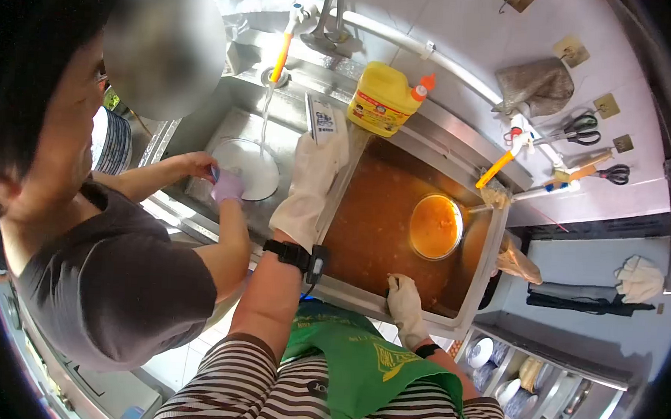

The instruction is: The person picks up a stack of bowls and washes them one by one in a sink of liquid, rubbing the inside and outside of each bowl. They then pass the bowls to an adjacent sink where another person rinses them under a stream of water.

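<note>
- Right hand [404, 298], gloved: fingers bunched together at the basin's near rim; whether they grip anything, I cannot tell.
- Basin [487, 264]: cloudy orange-brown liquid; one round bowl [435, 227] of orange liquid sits near its right wall, with open liquid between bowl and left rim.
- Left hand [314, 163], gloved: fingers clamped on one white piece [323, 122], flat-edged with blue marking, beyond the basin's left rim, just beside one yellow jug [383, 98].
- Two orange-ended taps [281, 56] [494, 171]; the left one runs above a co-worker's white dish [258, 171].
</note>
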A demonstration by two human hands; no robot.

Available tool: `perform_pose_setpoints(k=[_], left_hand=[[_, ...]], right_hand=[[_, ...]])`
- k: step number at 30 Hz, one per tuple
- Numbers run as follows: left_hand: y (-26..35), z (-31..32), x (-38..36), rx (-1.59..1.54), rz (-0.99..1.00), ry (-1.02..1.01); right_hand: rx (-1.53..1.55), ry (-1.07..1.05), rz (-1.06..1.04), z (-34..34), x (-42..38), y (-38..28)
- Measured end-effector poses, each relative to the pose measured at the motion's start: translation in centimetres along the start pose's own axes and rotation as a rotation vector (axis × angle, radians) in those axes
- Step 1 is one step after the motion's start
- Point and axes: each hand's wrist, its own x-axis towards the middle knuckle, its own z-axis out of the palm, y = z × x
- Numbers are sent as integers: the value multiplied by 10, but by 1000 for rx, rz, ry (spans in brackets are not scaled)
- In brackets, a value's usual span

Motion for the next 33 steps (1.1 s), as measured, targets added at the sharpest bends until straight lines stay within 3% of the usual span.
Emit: perform_pose_setpoints(k=[1, 2, 4, 7, 8, 11, 13, 14, 15, 17, 18, 21, 22, 24, 25, 27, 28, 29, 31, 32, 33], left_hand=[[-3, 1, 7, 6, -35, 21], [-34, -7, 26, 135, 205, 29], [-95, -25, 63, 269, 442, 30], [-147, -38, 94, 458, 383, -177], [-152, -35, 96, 613, 267, -124], [-171, -40, 97, 510, 82, -161], [-187, -50, 98, 1172, 435, -246], [-182, -49, 89, 1103, 433, -256], [-191, -51, 93, 1107, 428, -269], [-200, -62, 99, 1302, 236, -372], [-197, -68, 102, 1282, 180, -514], [-189, -76, 103, 1263, 86, -558], [-187, -69, 101, 1352, -90, -440], [-152, -53, 77, 1234, -177, -178], [-134, -45, 63, 1043, -157, -14], [-93, -8, 26, 635, -3, 97], [-80, 14, 3, 501, 151, 60], [-81, 26, -19, 241, -84, -107], [-86, 54, -55, 302, 28, -343], [-98, 68, -68, 251, -114, -379], [-116, 80, -78, 199, -258, -408]], right_hand=[[1, -2, 6, 1, 1, 1], [1, -7, 9, 1, 2, 1], [6, -15, 19, 2, 3, 1], [11, -15, 8, -2, 2, -5], [15, -4, 18, -3, 0, -7], [18, 25, 11, -3, 0, -6], [16, 45, -4, 0, 2, -2], [18, 63, -36, 2, 2, 2], [21, 81, -67, 4, 3, 6], [24, 58, -45, 6, 2, 12], [27, 45, -41, 5, 5, 12], [32, 17, -38, -1, 3, 8], [46, 22, -21, -1, 5, 6], [129, 7, -47, -2, 5, 12], [142, 33, 2, -2, 3, 18], [178, -54, -36, -2, 8, 25], [187, -23, -5, -10, 11, 26], [281, -70, 52, -19, 15, 23], [444, -103, 104, -30, 44, 36], [508, -87, 98, -35, 70, 49], [774, -84, 217, -46, 92, 54]])
